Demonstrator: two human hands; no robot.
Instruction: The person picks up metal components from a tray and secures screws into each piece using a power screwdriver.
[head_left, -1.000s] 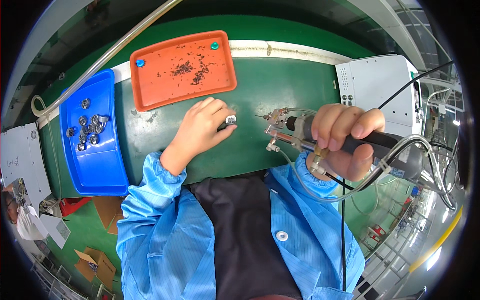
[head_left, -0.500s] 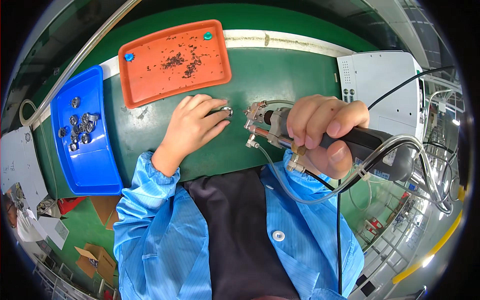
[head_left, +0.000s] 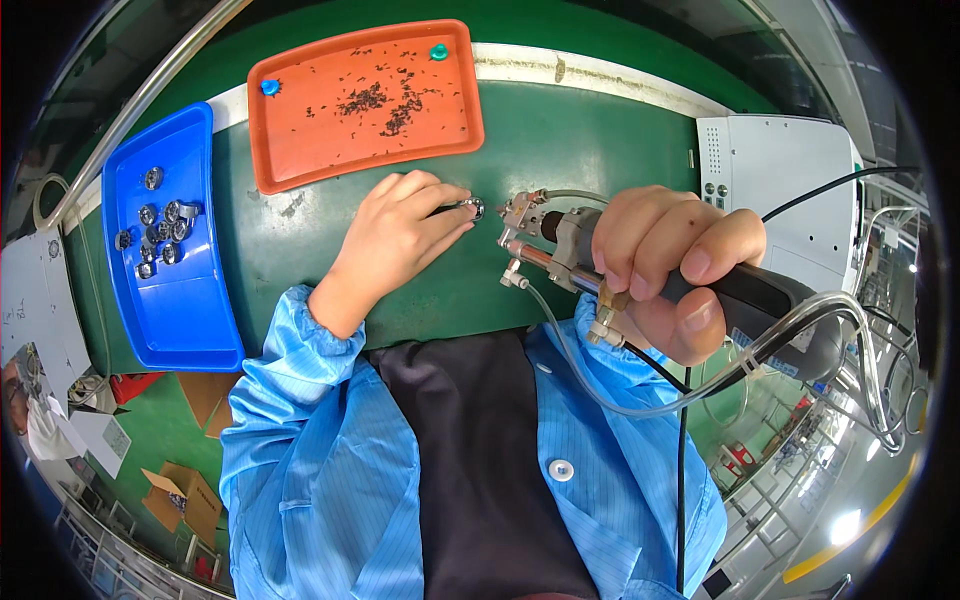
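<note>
My left hand rests over the green bench top, with its fingers closed on a small round metallic part. Most of that part is covered by the fingertips; only its shiny right edge shows. In my right hand is a thick dark handheld electric screwdriver, held nearly level with its metal nozzle end pointing left at the part. A narrow gap lies between nozzle and part. Clear tubing and metal fittings run along the tool.
An orange tray at the back holds many tiny dark screw-like pieces, plus a blue and a green cap. Several round metallic parts lie in the blue tray at left. A white machine box stands at right; a black cable hangs in front.
The whole view has shifted slightly, so the trays appear higher and further right. Both hands keep their holds. The gap between nozzle and part looks a little smaller.
</note>
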